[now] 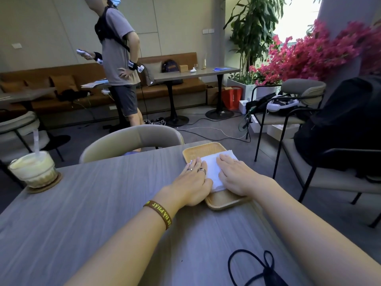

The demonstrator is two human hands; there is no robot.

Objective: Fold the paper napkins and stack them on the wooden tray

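A light wooden tray (201,150) lies on the grey table near its right edge. White folded paper napkins (212,169) rest in the tray, one corner sticking out over the far right rim. My left hand (192,181), with rings and a brown wristband, lies flat on the napkins' left side. My right hand (235,175) lies flat on their right side. Both palms face down with fingers straight and press on the stack; neither hand grips anything. The hands hide much of the napkins.
A glass of iced drink with a straw (34,168) stands on a coaster at the table's far left. A black cord (249,267) lies at the near right. A chair back (132,139) is behind the table, and a person (119,65) stands beyond.
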